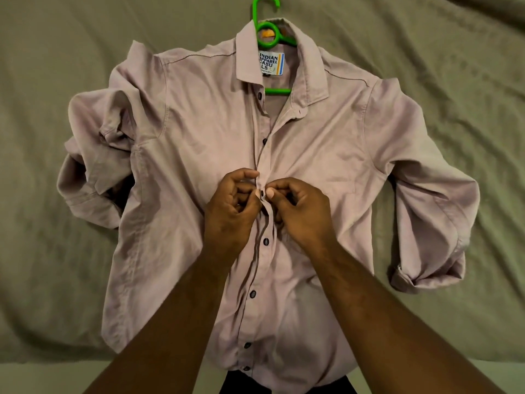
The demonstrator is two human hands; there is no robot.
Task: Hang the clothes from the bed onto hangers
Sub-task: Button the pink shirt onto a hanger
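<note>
A pale mauve long-sleeved shirt (326, 155) lies face up on the bed, collar away from me. A green plastic hanger (267, 38) sits inside it, hook poking out above the collar and a bar showing in the open neck. At mid-chest my left hand (231, 206) pinches the left edge of the button placket. My right hand (301, 209) pinches the other edge beside a dark button. The buttons below my hands look fastened; the two above are undone. Both sleeves are bunched at the sides.
The olive-green bedsheet (454, 81) is wrinkled all around the shirt. The bed's near edge runs along the bottom of the view, with a dark garment (235, 385) just below the shirt hem.
</note>
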